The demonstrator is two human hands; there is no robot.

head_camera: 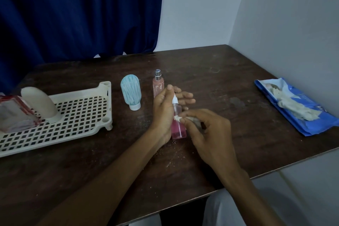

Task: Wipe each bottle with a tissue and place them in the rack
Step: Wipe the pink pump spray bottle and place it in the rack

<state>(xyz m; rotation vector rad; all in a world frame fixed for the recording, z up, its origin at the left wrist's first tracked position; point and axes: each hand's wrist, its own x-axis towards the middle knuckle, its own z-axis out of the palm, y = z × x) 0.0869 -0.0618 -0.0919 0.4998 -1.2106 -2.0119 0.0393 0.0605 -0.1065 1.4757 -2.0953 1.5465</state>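
Wiping stage, third bottle.
Left hand [163,110] grips the pink bottle [178,130] over the table [220,79]; right hand [211,132] pinches the tissue [178,118] against it. Two bottles [41,102] occupy the rack [105,86]; two others [130,91] stand waiting.

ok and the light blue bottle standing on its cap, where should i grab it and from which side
Probably around the middle of the light blue bottle, coming from above and the near side. It balances upside down on its white cap, so a low grip may tip it. The pink spray bottle stands close on its right, the rack on its left.
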